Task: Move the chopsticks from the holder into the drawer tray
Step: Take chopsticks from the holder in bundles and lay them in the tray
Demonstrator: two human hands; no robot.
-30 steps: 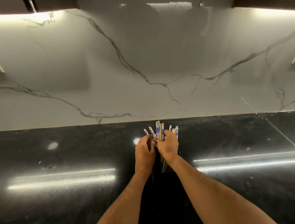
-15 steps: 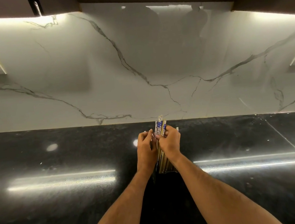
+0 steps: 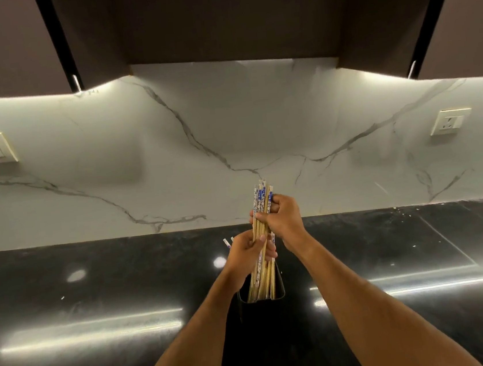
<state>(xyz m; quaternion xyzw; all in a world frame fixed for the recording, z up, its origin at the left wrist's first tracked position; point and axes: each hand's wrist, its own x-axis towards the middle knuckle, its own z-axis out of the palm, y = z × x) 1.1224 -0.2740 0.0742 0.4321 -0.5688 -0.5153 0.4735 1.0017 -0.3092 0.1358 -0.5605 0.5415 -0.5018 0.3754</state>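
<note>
Right, nearest me the black holder (image 3: pixel 261 296) on the dark surface (image 3: pixel 96 289) has chopsticks (image 3: pixel 260 241) half out. My left hand (image 3: pixel 250 255) wraps their middle, right hand (image 3: pixel 282 218) clamps near the blue tops, fingers curled round. Light, stiff, slippery; I'd bunch them tight mid-length.

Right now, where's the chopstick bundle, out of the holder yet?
Head view, centre: the chopstick bundle is gripped by both hands, right hand above left hand. Its lower tips are at the mouth of the black holder on the dark countertop, not clearly free.
</note>
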